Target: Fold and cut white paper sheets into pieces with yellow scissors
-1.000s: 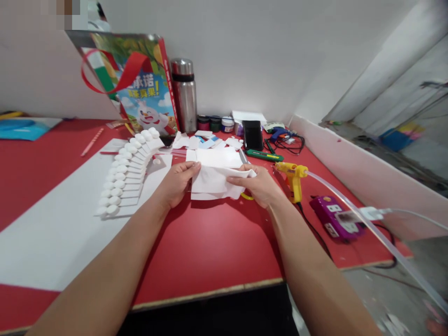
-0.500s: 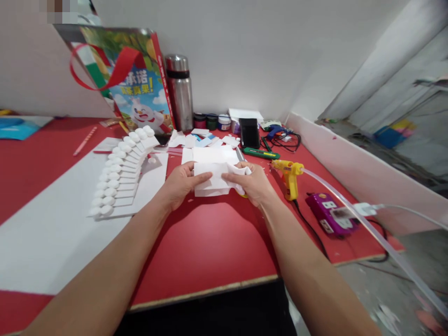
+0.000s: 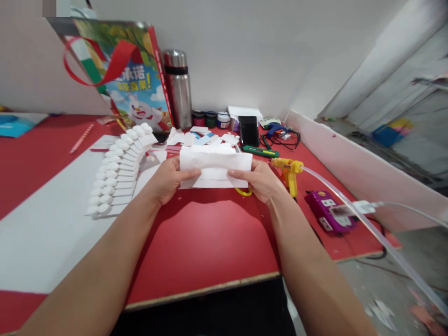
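A white sheet of paper (image 3: 216,161), folded or bent along its width, is stretched between my two hands above the red table. My left hand (image 3: 170,179) pinches its left end, thumb on top. At the right end my right hand (image 3: 261,179) grips it the same way, thumb pointing inward. Below the paper, near my right thumb, part of a yellow ring-shaped handle (image 3: 244,192) shows; the rest is hidden. To the left stands a curved white piece (image 3: 122,186) made of strips with several round white discs along its edge.
A yellow glue gun (image 3: 289,171) with a long clear stick lies right, near a purple power block (image 3: 328,212). Behind are a green cutter (image 3: 261,151), a phone (image 3: 248,130), paint jars (image 3: 211,120), paper scraps (image 3: 210,138), a steel flask (image 3: 179,88) and a picture bag (image 3: 136,88).
The paper's right part, crumpled before, is now spread out wide and flatter between my hands. My hands have moved slightly apart, and the view has shifted a little.
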### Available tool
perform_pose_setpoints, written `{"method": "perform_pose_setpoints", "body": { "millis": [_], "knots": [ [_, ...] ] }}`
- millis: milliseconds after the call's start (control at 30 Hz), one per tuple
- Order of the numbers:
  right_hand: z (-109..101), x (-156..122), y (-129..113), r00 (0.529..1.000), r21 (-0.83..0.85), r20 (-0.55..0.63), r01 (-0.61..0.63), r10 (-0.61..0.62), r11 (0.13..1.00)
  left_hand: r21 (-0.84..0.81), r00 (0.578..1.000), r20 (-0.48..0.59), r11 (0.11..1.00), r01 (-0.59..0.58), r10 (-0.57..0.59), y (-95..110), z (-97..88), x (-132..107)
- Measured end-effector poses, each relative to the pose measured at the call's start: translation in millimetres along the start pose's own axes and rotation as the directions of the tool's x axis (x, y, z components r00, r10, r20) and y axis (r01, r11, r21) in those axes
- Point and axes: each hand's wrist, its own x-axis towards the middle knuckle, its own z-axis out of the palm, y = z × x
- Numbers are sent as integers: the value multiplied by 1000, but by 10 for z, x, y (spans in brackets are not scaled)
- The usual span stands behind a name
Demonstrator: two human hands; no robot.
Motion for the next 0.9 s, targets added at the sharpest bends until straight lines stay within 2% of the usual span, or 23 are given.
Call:
{"method": "perform_pose_setpoints", "body": {
  "millis": [100,300,433,533,733,900],
  "knots": [
    [-8,-11,-9,1000,4,-1,-5,5,1000,4,999,35,1000,19,-19,22,-21,-13],
    [-68,-53,-61,991,-88,130,-8,19,996,42,998,23,997,60,-61,35,-37,-33],
    [-127,-74,-94,991,-87,135,21,-9,996,66,996,36,995,78,-81,69,-38,-43],
    [-147,-78,-110,991,-48,133,28,-22,998,7,997,46,998,67,-68,99,-25,-61],
    [-120,-73,-122,984,116,147,81,-98,990,-8,979,196,998,63,-60,138,-27,-100],
    [-80,-61,-100,984,101,132,107,-120,989,70,940,315,991,117,-133,179,-79,-118]
  ]
}}
